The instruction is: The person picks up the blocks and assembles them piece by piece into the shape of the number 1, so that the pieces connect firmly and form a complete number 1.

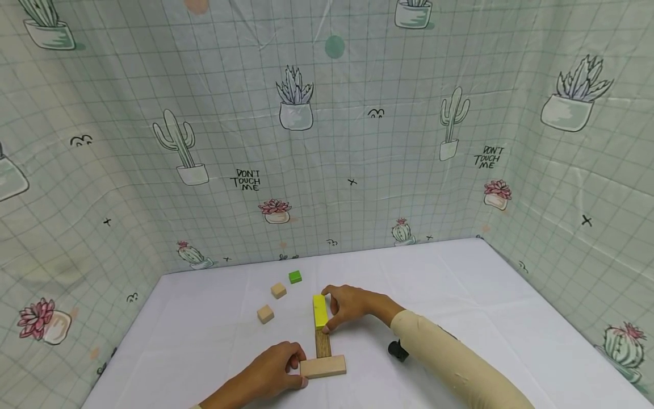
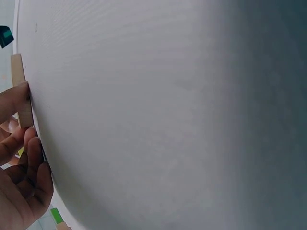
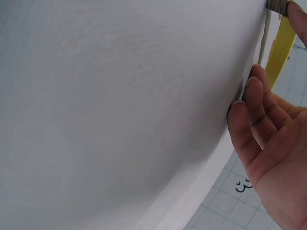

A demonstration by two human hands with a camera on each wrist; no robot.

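A pale wooden block (image 1: 323, 367) lies crosswise on the white table, its left end between the thumb and fingers of my left hand (image 1: 271, 369). In the left wrist view the thumb lies against one side of that pale block (image 2: 17, 69). Behind it a dark brown block (image 1: 323, 344) runs away from me, its near end at the pale block's back side. A yellow block (image 1: 319, 312) continues the line farther back. My right hand (image 1: 349, 304) grips the yellow block lengthwise, thumb at the near end and a finger at the far end.
To the left of the yellow block stand two pale wooden cubes (image 1: 278, 290) and, farther back, a green cube (image 1: 295, 276). A small black object (image 1: 397, 350) lies beside the right sleeve (image 1: 449, 358). Patterned cloth (image 1: 327, 147) hangs around the table's back and sides.
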